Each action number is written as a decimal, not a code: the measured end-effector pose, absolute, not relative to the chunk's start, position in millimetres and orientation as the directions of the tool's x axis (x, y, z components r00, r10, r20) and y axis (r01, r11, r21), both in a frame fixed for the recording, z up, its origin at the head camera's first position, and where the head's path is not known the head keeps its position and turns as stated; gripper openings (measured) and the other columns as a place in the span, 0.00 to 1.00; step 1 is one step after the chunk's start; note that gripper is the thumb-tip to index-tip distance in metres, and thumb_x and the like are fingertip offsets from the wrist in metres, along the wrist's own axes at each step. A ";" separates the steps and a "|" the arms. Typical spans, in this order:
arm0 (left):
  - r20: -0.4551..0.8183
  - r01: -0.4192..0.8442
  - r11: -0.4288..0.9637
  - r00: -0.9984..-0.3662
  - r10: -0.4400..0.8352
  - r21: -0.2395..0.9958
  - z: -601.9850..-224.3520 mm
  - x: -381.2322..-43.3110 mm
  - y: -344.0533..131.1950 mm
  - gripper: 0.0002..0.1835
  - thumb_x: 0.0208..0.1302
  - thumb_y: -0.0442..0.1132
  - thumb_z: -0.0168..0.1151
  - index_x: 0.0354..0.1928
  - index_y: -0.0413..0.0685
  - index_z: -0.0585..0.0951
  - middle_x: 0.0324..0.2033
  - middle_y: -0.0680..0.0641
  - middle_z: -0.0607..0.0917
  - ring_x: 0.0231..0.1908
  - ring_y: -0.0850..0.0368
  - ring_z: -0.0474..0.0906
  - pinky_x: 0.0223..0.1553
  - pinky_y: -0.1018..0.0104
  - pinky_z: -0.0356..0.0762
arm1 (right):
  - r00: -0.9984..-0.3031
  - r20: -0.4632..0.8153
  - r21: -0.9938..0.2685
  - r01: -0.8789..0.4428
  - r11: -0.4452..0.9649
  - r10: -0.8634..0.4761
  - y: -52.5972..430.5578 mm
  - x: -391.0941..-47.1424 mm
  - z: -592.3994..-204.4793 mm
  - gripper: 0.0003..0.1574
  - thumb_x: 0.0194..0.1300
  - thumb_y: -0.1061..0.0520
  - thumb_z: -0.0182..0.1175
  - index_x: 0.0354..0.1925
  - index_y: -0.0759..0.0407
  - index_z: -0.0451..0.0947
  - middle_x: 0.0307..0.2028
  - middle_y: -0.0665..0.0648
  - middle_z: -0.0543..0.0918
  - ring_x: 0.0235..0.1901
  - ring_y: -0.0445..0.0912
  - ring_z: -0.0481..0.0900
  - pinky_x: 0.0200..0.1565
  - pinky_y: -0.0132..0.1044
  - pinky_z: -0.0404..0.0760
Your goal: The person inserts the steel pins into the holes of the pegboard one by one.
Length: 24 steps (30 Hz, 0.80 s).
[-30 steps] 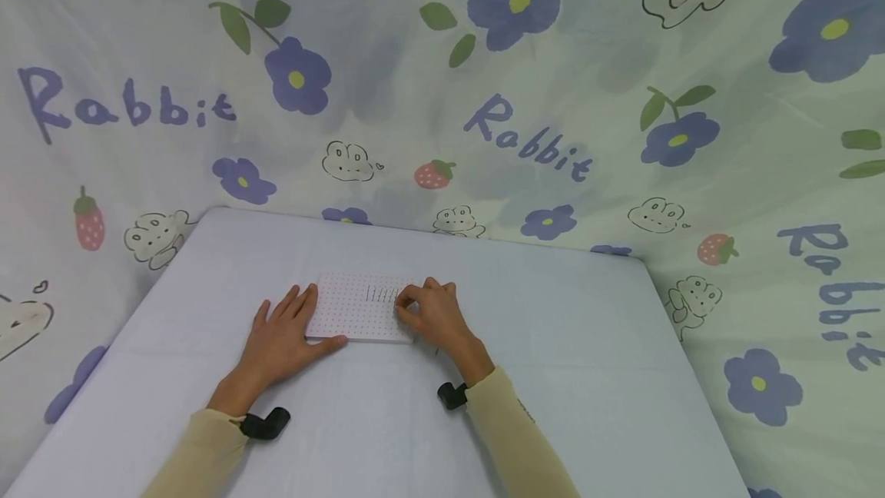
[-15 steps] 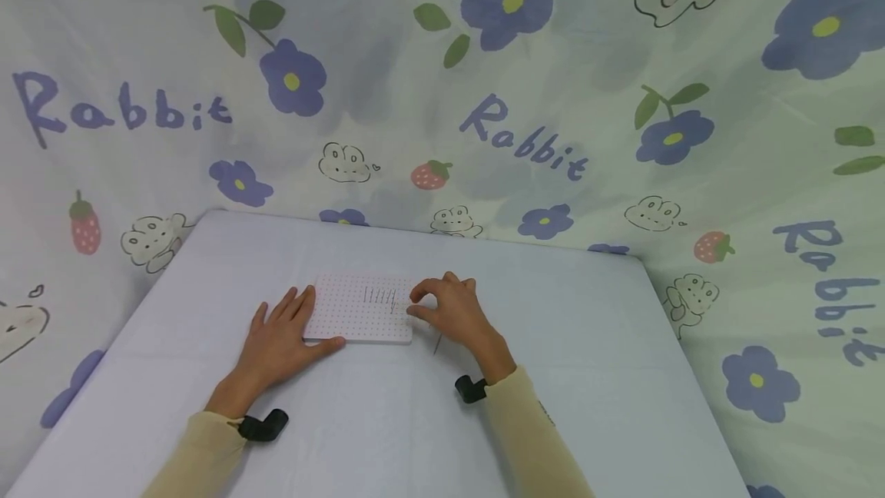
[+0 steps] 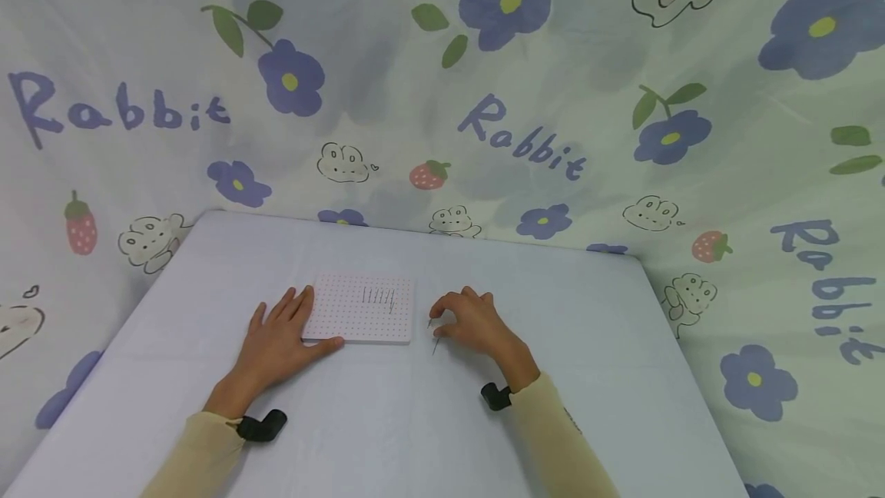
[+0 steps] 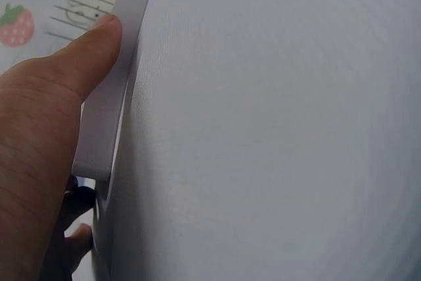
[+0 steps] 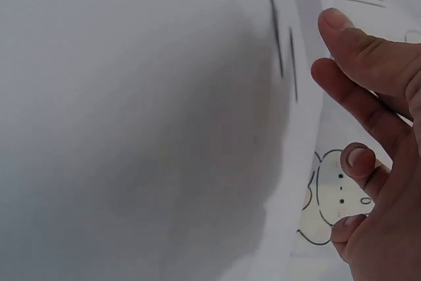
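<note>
A thin white board (image 3: 339,313) with rows of small dots lies flat on the table. Several thin dark needle-like pins (image 3: 379,297) stand upright near its right side. Along the board's left end, my left hand (image 3: 276,340) has its fingers spread, and its thumb (image 4: 99,51) rests on the near edge. My right hand (image 3: 480,323) hovers just right of the board, thumb and forefinger apart with nothing between them. By these fingertips are two loose pins on the white cloth, one long pin (image 5: 274,24) and another pin (image 5: 293,64) beside it.
A white cloth covers the table (image 3: 588,406). Behind it hangs a curtain (image 3: 387,98) printed with flowers, rabbits and strawberries. Each wrist wears a small black camera; the left camera (image 3: 263,426) sits just over the tabletop.
My right hand has drawn away from the pins on the board, moving right and parting its thumb and forefinger over the loose pins. The left hand has stayed in place at the board.
</note>
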<state>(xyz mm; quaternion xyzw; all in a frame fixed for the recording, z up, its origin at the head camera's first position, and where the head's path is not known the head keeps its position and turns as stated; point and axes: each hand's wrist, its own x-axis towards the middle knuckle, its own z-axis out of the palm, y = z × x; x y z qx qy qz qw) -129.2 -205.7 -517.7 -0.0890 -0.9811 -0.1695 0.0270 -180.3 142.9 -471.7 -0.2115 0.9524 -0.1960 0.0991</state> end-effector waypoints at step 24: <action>0.063 0.181 0.927 -0.983 0.170 0.329 -515.1 -128.8 -204.8 0.64 0.56 0.80 0.55 0.77 0.33 0.54 0.75 0.33 0.59 0.76 0.33 0.49 0.70 0.27 0.37 | -0.861 -0.093 -0.312 -0.451 0.836 -0.500 149.6 -175.9 -490.9 0.07 0.59 0.46 0.73 0.29 0.36 0.82 0.31 0.33 0.77 0.36 0.40 0.66 0.45 0.47 0.61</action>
